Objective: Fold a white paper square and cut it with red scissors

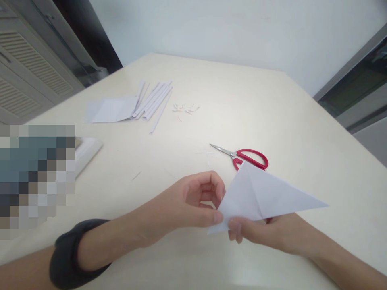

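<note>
A white sheet of paper folded into a triangle (256, 193) is held above the table, its long point toward the right and a crease down its middle. My right hand (266, 233) grips its lower edge, thumb in front and most fingers hidden behind. At the paper's left edge, my left hand (202, 201) pinches it between thumb and curled fingers. Just beyond the paper lie scissors (232, 154) with red handles, their blades closed and pointing left; the folded paper covers part of one handle.
Several rolled paper tubes (154, 102) and flat white sheets (110, 109) lie at the far left of the table (242, 96). Small paper scraps (185, 108) are piled beside them. A white object (89, 151), partly blurred out, sits at the left edge. Thin slivers lie nearer.
</note>
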Demonstrator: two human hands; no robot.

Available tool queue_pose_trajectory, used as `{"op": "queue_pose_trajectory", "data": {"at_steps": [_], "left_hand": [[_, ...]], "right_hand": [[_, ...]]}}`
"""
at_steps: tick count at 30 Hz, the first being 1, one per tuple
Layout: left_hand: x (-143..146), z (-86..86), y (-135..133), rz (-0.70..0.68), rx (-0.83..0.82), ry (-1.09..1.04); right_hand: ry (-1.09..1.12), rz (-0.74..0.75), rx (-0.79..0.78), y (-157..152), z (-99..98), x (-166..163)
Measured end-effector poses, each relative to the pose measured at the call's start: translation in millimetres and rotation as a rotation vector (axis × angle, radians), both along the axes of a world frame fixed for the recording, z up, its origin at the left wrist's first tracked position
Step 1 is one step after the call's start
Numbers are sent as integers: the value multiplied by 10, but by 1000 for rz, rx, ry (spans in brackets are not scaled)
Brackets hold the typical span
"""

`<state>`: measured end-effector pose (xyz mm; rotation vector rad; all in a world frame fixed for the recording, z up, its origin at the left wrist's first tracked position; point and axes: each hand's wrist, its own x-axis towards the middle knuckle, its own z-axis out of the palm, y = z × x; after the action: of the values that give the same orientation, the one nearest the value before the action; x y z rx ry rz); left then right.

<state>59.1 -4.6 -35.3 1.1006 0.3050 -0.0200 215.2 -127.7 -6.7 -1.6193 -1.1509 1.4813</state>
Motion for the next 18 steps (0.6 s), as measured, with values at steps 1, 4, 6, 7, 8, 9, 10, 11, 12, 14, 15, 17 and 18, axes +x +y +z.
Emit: {"op": "queue_pose_trajectory", "data": {"at_steps": [1, 4, 6, 7, 8, 9, 10, 11, 12, 14, 15, 17, 18], "left_hand": [[-1, 4, 1, -1, 6, -3], [-6, 18, -3, -3, 32, -21], [-8, 24, -11, -17, 35, -34], [-9, 25, -16, -30, 26, -42], [-10, 27, -21, -44, 12, -46], [-11, 28, -25, -60, -6, -49], [-12, 31, -28, -73, -24, -46], [-12, 36, -31, -82, -41, -36], [-12, 42, -31, -83, -55, -22], [-8, 58, -29, -77, -69, 1], [-4, 66, -26, -73, -66, 5], [6, 81, -18, -74, -45, 6], [11, 84, -15, -79, -33, 6]], "right_hand": [[5, -2, -2, 2, 0, -2], [-5, -11, 9, 4, -11, -1], [4, -16, 6, 3, -24, 2], [18, -19, 0, 4, -29, 4], [36, -27, -10, 6, -32, 6], [57, -35, -21, 11, -34, 8], [72, -49, -27, 16, -34, 11], [83, -57, -32, 22, -32, 14], [88, -62, -35, 29, -29, 19], [83, -65, -37, 40, -22, 28], [86, -65, -38, 43, -18, 33], [124, -61, -35, 49, -7, 38], [157, -56, -28, 51, 0, 38]]}}
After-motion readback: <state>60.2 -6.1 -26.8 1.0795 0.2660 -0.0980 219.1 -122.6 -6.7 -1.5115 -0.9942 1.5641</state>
